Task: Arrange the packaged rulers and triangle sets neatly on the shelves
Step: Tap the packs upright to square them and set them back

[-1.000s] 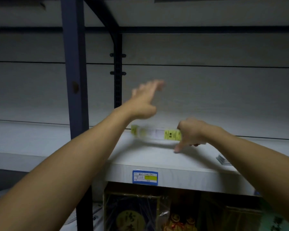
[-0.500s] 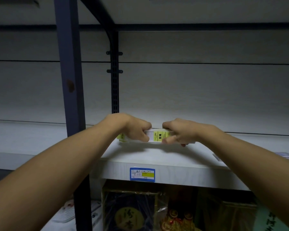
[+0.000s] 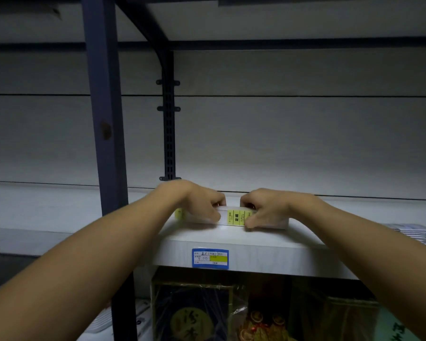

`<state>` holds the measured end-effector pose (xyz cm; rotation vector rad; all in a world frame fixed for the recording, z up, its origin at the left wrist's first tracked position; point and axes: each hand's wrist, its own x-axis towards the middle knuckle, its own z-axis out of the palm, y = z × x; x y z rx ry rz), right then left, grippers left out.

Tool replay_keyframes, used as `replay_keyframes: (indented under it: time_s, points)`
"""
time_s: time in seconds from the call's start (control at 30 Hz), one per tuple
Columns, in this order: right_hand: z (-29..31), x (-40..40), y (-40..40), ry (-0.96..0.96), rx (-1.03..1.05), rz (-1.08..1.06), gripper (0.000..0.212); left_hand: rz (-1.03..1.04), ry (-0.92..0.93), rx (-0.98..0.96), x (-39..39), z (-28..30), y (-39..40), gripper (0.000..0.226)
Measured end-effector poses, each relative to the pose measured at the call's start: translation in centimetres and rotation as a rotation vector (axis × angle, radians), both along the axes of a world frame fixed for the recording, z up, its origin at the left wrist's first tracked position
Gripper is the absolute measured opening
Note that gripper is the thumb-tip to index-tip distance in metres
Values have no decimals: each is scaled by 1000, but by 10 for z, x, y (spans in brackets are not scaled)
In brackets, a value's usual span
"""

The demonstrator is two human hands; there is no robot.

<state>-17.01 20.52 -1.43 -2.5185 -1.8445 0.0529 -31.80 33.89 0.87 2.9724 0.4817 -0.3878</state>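
A stack of packaged rulers point(image 3: 234, 217) in clear wrap with yellow-green labels lies lengthwise on the white shelf point(image 3: 268, 244), near its front edge. My left hand point(image 3: 197, 203) grips the stack's left part, fingers curled over the top and thumb on the front. My right hand point(image 3: 263, 209) grips the right part the same way. Both ends of the stack are partly hidden by my hands.
A few flat packages point(image 3: 411, 231) lie on the shelf at the far right. A dark blue upright post point(image 3: 103, 119) stands left of my arms. A blue price tag point(image 3: 210, 258) sits on the shelf edge. Wrapped goods point(image 3: 194, 313) fill the shelf below.
My left hand came down from the air onto the ruler stack's left part. Both hands now hold the stack, which has shifted slightly back on the shelf.
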Motion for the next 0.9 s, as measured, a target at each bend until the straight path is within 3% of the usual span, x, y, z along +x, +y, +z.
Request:
replay_keyframes:
  time_s: [0.1,0.23,0.47,0.6,0.67,0.77,0.9]
  points:
    - [12,-2,2,43,15,32,23,-2,22,36,3,17,1,29]
    - [11,-10,7,101,-26,27,30,-13,115,72,11,16,1,30]
    - [7,0,9,254,-15,19,13,-31,51,19,9,12,10,30]
    - [18,-2,7,511,0,-7,41,-1,99,-164,7,33,22,27]
    - [19,3,10,589,-5,-41,44,33,149,-261,9,35,25,28]
    - [14,5,16,566,-58,-55,35,44,228,-274,16,25,23,24]
    - [15,1,18,546,-67,-46,21,-23,205,-144,19,23,21,17]
